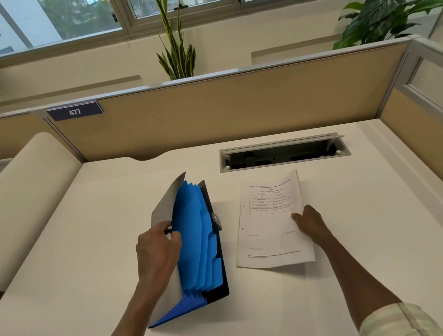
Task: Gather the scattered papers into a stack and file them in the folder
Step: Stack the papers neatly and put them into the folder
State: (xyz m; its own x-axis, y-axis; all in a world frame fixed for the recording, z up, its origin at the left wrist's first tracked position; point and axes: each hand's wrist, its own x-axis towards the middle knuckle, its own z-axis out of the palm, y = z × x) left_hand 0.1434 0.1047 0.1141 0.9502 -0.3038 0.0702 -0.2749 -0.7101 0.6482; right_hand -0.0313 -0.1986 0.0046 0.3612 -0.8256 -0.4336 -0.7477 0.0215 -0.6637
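Observation:
A blue expanding folder (198, 252) lies on the white desk (365, 222), left of centre. Its grey front flap is lifted, and several blue tabbed dividers show inside. My left hand (156, 251) grips the edge of that flap and holds it up. To the right lies a stack of white printed papers (270, 225) with a table printed near the top. Its far right corner curls upward. My right hand (309, 223) holds the stack at its right edge, thumb on top of the sheets.
An open cable tray slot (284, 152) is set into the desk behind the papers. A tan partition (237, 108) closes the back and right side, with plants behind it. A rounded cream panel (26, 199) rises at the left.

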